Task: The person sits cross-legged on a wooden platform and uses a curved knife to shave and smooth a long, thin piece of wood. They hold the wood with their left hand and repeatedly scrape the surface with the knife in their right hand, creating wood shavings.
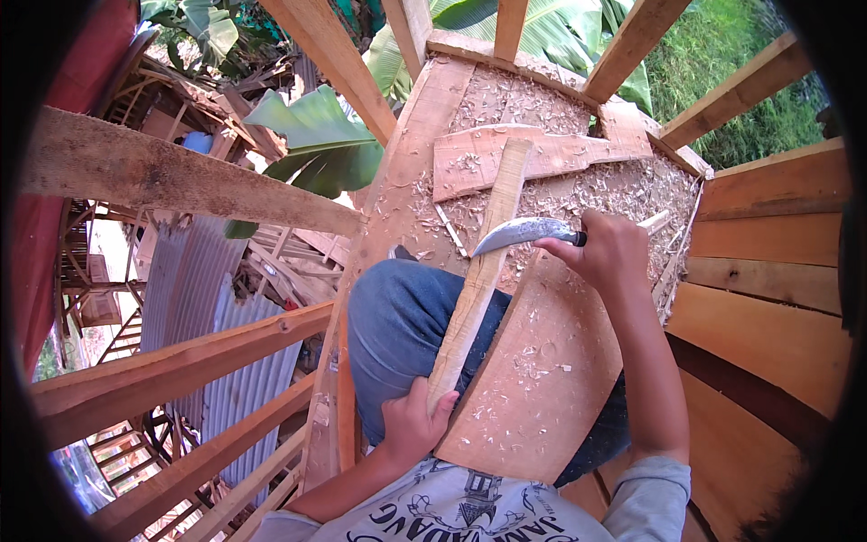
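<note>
A long, narrow wooden stick (477, 287) slants from my lap up over the shaving-strewn floor. Near its lower end, my left hand (415, 418) is wrapped round it. In my right hand (610, 256) is a curved knife (524, 233) with a grey blade and a dark handle, most of the handle hidden by the fingers. The blade lies across the stick above its middle, its tip pointing left. Under my right forearm a wide board (546, 370) rests on my lap, sprinkled with curled shavings.
A notched plank (488, 161) lies on the platform beyond the stick, among many shavings. Wooden rails (190, 172) and posts line the left and far edges, with corrugated sheets (239, 379) far below on the left. A plank wall (768, 316) stands on the right.
</note>
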Available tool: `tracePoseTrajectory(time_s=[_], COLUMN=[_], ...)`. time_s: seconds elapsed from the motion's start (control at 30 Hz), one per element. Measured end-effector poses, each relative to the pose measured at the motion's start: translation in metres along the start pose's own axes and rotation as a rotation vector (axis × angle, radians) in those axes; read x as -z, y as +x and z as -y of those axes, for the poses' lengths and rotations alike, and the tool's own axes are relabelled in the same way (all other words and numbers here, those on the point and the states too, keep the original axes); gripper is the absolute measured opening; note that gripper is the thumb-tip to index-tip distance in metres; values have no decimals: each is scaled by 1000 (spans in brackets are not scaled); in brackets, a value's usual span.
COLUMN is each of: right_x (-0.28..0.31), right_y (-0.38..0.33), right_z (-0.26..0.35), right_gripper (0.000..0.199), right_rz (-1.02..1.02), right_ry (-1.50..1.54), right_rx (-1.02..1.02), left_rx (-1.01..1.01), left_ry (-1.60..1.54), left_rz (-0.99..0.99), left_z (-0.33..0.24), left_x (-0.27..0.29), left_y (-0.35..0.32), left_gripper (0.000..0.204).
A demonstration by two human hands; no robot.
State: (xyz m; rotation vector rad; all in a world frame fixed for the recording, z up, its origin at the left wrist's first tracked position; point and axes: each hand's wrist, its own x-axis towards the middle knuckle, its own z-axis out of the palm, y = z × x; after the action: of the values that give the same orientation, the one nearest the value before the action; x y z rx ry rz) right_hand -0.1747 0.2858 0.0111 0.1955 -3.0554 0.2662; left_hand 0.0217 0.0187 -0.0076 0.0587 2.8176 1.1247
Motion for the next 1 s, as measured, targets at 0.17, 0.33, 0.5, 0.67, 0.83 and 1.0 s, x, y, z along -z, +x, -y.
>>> tracePoseTrajectory(time_s=[0.17,0.33,0.5,0.67,0.83,1.0], right_x=[9,25,21,15,7,-2], right_y=[36,39,-21,-42,-3,35], right_z=[-38,-92,-39,18,2,-21], right_gripper=[84,83,70,70,77,85], right_rz=[11,-56,-28,85,54,-51], right_ry=[-24,87,171,100,-8,-88], right_rx=[-393,-678,-432,-102,-138,-177], left_rx=[-12,-69,-71,-60,-45,-18], left_ry=[0,69,50,49,38,43], left_rz=[15,26,10,27,6,11], left_z=[-1,4,2,5,0,-1], left_x=[2,1,1,1,0,2], left_y=[0,-6,-1,-4,1,1], left_gripper=[37,37,36,36,36,36])
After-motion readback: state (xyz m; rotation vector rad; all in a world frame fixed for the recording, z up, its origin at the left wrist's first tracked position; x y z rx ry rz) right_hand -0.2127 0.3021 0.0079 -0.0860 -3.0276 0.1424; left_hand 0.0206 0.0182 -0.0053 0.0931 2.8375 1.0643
